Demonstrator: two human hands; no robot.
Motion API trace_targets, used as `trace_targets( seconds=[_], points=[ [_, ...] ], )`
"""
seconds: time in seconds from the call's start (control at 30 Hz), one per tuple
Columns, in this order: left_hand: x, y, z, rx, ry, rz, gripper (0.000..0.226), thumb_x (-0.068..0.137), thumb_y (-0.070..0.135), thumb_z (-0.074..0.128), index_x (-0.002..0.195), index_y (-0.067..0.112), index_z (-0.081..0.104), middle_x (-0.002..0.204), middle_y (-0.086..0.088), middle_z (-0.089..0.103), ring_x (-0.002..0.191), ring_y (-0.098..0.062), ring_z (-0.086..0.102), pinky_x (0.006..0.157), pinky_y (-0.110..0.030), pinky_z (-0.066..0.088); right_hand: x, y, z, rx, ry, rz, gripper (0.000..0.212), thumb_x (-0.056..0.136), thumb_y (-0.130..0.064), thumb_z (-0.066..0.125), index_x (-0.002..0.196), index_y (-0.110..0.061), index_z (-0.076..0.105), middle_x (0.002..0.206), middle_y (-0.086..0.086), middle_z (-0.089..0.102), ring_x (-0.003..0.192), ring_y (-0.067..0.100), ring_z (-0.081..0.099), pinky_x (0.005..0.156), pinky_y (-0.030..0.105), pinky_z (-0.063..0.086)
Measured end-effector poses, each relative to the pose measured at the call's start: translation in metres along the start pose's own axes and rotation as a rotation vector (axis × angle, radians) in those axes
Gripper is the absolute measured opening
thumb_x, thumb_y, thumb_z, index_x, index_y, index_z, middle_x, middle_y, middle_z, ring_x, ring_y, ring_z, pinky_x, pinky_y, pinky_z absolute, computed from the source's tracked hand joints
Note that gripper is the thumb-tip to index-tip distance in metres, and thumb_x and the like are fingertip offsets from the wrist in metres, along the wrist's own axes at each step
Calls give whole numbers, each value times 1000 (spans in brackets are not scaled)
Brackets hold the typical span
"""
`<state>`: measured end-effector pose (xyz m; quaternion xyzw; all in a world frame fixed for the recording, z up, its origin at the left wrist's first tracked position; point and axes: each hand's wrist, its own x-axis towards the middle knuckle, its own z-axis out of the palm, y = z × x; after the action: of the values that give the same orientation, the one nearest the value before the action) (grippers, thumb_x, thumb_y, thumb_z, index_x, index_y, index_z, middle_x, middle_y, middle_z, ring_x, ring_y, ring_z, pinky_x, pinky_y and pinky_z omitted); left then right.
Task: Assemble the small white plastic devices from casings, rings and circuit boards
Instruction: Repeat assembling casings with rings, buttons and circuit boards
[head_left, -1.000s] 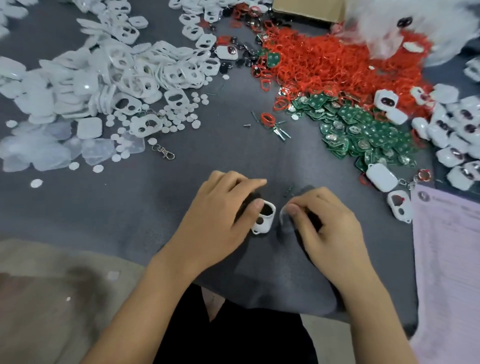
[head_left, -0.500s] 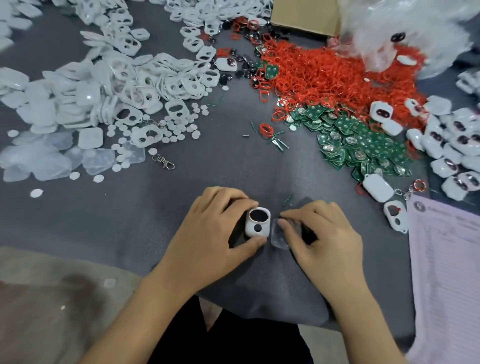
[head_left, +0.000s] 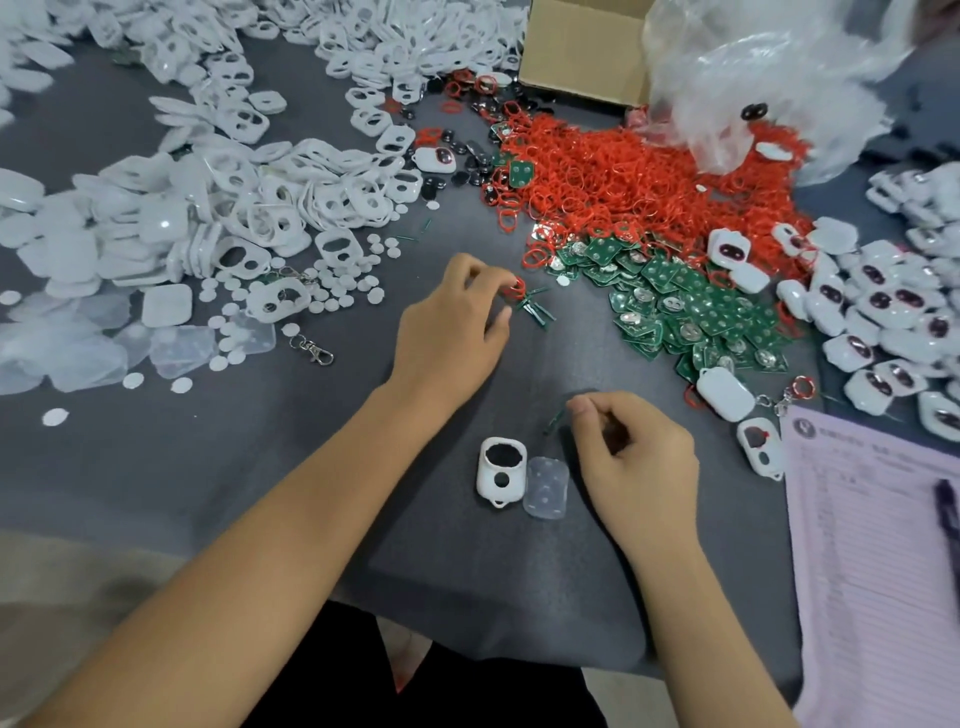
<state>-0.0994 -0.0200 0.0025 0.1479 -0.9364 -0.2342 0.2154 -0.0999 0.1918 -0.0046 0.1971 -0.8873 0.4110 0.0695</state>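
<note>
A white casing (head_left: 501, 472) with a dark oval opening and a small round hole lies flat on the grey cloth, near the front edge. A translucent cover (head_left: 545, 486) lies touching its right side. My left hand (head_left: 454, 325) is stretched forward, its thumb and forefinger pinched on a red ring (head_left: 516, 287) beside several small green pins (head_left: 537, 310). My right hand (head_left: 636, 460) rests just right of the cover with its fingers curled shut. A thin green pin (head_left: 555, 420) lies at its fingertips; I cannot tell if it is gripped.
White casings (head_left: 218, 208) are heaped at the left, red rings (head_left: 623, 176) at the back and green circuit boards (head_left: 691, 312) at the right. Finished devices (head_left: 883, 306) pile up at far right. A pink paper sheet (head_left: 872, 561) lies at the right front. A cardboard box (head_left: 582, 47) stands behind.
Both hands have let go of the casing and the cover, which now lie flat on the cloth. My left hand has moved forward to the red ring. My right hand drew slightly right.
</note>
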Motion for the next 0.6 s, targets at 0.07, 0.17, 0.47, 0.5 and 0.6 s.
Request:
trace_targets(
  seconds=[0.07, 0.17, 0.47, 0.5, 0.6],
  points=[
    [14, -2, 6, 21, -1, 14, 33, 99, 29, 62, 132, 26, 62, 128, -1, 52, 97, -24, 65, 70, -37, 49, 6, 0, 4, -12, -7, 5, 16, 93, -44, 58, 84, -35, 69, 80, -16, 67, 73, 6, 61, 64, 28, 48],
    [20, -6, 13, 20, -12, 12, 21, 101, 30, 61, 119, 27, 71, 121, 3, 58, 100, -20, 65, 72, -33, 46, 17, 1, 12, -23, -3, 6, 21, 93, -44, 58, 83, -30, 71, 79, -14, 66, 72, 9, 59, 61, 27, 46],
    [5, -10, 7, -35, 0, 48, 12, 98, 29, 67, 107, 26, 75, 107, 5, 65, 100, -17, 66, 75, -42, 55, 73, -10, 33, -91, -45, -28, 18, 100, -35, 62, 90, -25, 73, 81, -7, 68, 76, 19, 62, 65, 37, 50],
    [4, -10, 7, -42, -3, 48, 14, 97, 30, 68, 108, 27, 75, 107, 6, 65, 101, -16, 66, 77, -41, 55, 78, -10, 35, -95, -47, -30, 18, 100, -35, 62, 90, -25, 73, 82, -7, 68, 76, 19, 61, 65, 36, 50],
    [2, -11, 6, -67, -5, 53, 23, 94, 34, 72, 116, 28, 71, 111, 9, 64, 106, -12, 64, 80, -34, 54, 86, -10, 39, -86, -40, -29, 18, 100, -35, 61, 88, -26, 73, 78, -9, 65, 73, 18, 61, 63, 34, 47]
  ],
)
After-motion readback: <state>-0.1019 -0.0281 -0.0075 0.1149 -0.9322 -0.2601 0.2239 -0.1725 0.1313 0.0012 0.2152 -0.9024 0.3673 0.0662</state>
